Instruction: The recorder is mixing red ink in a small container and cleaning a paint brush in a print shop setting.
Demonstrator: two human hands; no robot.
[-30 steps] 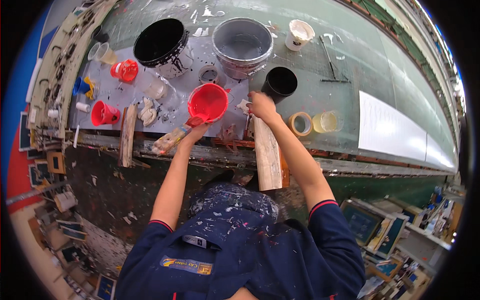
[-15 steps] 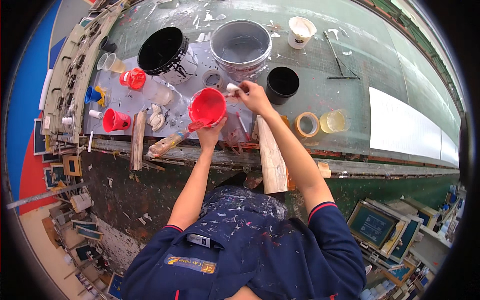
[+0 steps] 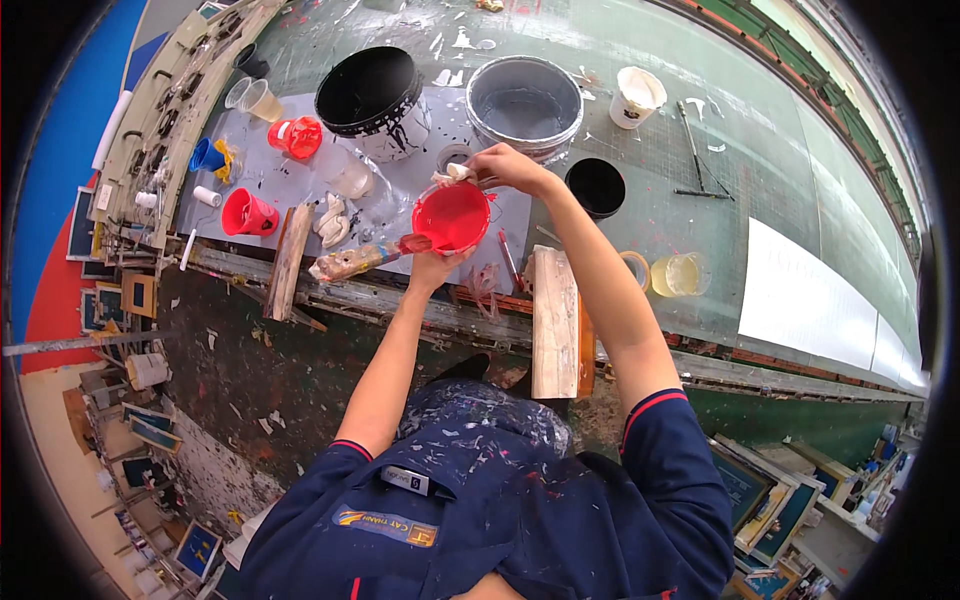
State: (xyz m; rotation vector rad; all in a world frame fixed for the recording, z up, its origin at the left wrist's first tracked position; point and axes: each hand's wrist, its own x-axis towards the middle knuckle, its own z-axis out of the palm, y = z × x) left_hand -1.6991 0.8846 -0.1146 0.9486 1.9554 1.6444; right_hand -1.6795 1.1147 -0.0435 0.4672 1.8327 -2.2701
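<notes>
My left hand is wrapped round the near underside of a small tub of red paint, tilted so that its inside shows. My right hand pinches a crumpled white rag, which touches the tub's far rim. At the tub's near left rim is the red end of a paint-stained tool with a thick wooden handle; whether it is a brush or a spatula, I cannot tell. Just right of the tub lies a red pen-like stick.
Behind the tub stand a black-lined bucket and a grey paint bucket. A black tub, a jar of yellowish liquid and a wooden block are at right. Red cups and a wooden bar are at left.
My right hand has brought the rag leftward onto the tub's far rim; before, it was off to the right of it. The whole view has shifted slightly.
</notes>
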